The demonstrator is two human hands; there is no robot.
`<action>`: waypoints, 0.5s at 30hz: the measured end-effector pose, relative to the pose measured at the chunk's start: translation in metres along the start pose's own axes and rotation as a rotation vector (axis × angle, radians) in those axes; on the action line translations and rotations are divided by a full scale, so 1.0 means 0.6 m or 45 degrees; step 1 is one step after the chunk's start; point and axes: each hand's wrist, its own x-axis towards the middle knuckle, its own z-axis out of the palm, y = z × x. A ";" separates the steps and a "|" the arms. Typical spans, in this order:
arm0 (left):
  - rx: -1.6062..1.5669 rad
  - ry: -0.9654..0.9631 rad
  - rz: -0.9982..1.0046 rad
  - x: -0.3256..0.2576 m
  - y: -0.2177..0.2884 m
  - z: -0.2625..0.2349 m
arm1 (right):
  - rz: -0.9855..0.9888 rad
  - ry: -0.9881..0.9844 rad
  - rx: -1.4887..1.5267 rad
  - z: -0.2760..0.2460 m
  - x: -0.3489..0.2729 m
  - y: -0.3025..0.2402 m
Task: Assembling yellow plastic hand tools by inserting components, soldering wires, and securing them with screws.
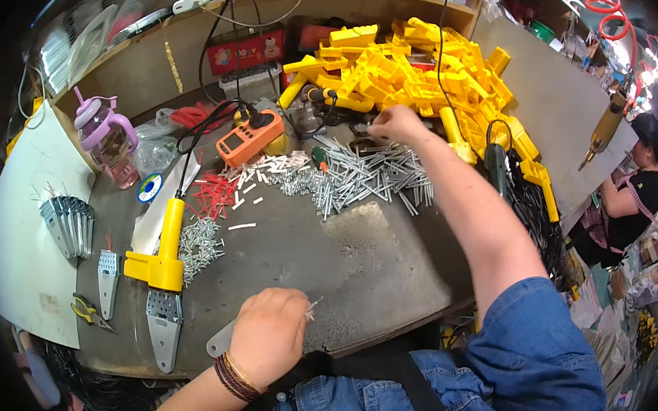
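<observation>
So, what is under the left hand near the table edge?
Under the left hand lies a flat grey metal plate, only its end showing. A thin metal pin sticks out past the fingers. The rest is covered by the hand.

Shiny metal pins (365, 175), glossy yellow plastic parts (418, 67)
</observation>
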 end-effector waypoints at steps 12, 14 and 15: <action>-0.205 -0.040 -0.010 0.033 -0.014 0.025 | -0.872 -0.300 0.156 0.099 -0.439 -0.141; -0.114 0.055 0.024 0.025 0.012 -0.005 | -0.868 -0.247 0.201 0.118 -0.441 -0.134; -0.221 0.119 -0.007 0.024 0.012 -0.007 | -0.885 -0.201 0.251 0.126 -0.440 -0.132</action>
